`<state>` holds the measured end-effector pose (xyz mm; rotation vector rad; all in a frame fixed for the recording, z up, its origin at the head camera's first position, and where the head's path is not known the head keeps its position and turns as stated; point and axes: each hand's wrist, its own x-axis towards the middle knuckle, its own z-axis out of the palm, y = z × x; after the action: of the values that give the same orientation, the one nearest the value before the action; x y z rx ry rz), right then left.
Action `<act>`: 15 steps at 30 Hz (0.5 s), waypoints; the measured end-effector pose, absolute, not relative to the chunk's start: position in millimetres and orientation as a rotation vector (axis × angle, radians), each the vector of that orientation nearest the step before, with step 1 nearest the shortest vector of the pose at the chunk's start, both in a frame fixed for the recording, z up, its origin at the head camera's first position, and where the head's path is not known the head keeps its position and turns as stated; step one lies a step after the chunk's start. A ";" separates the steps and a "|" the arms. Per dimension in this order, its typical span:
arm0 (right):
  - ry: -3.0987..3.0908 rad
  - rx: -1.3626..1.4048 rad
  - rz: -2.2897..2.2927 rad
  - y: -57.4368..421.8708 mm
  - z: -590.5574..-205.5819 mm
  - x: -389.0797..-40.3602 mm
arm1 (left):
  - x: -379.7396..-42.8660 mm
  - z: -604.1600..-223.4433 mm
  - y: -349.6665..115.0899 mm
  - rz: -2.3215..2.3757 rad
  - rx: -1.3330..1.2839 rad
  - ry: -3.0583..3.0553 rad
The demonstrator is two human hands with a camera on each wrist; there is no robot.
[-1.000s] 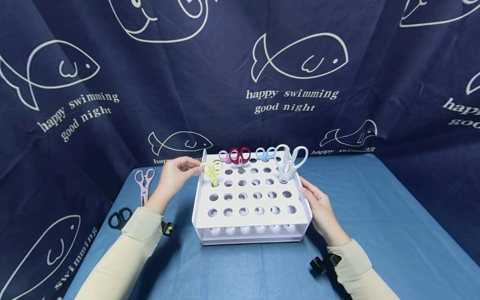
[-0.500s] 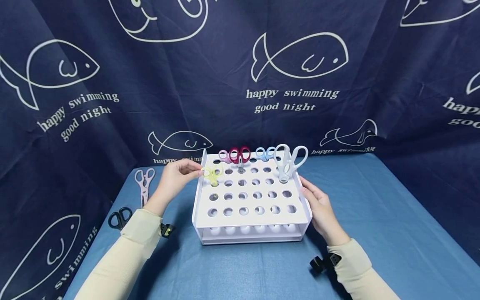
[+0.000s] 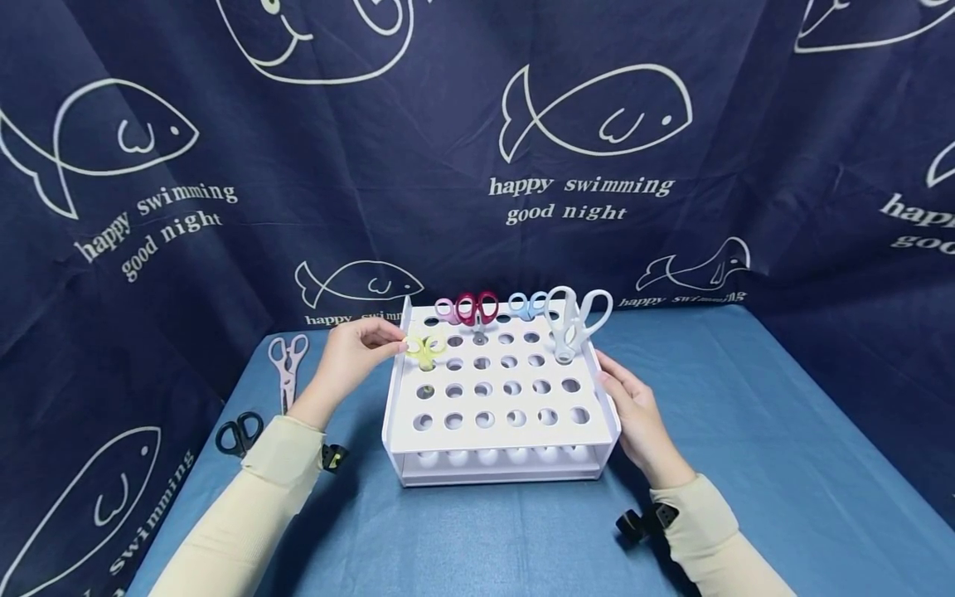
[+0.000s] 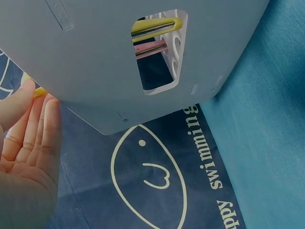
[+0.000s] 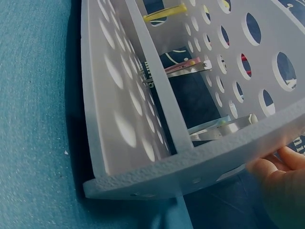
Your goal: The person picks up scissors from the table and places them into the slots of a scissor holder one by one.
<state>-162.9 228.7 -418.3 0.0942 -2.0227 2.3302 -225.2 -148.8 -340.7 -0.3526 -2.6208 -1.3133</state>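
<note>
My left hand (image 3: 354,356) pinches one handle loop of the yellow scissors (image 3: 426,356) between thumb and fingers. The scissors point down through a hole near the left side of the white rack (image 3: 469,406). Their yellow blade part (image 4: 157,26) shows through the rack's side opening in the left wrist view. At the opposite side panel, my right hand (image 3: 637,414) grips the rack's edge. Upright in other holes are red scissors (image 3: 477,310), pink scissors (image 3: 446,312), light blue scissors (image 3: 526,307) and larger pale scissors (image 3: 571,332).
Pale pink scissors (image 3: 288,361) and black-handled scissors (image 3: 239,433) lie on the blue cloth-covered table (image 3: 492,547), left of the rack; the left forearm partly covers the black pair. A dark fish-print curtain (image 3: 448,166) hangs behind the rack.
The yellow scissors have sunk lower in their hole, and my left hand has come down slightly and to the right with them. The right hand and rack stay put.
</note>
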 end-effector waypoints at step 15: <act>-2.030 0.083 2.333 227.8 -417.6 -163.5 | -226.3 -341.2 -146.6 -1.244 -0.371 -2.619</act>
<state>-163.5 227.8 -417.6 0.0835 -2.0297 2.3325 -226.3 -146.6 -341.2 -0.3707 -2.6185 -1.2444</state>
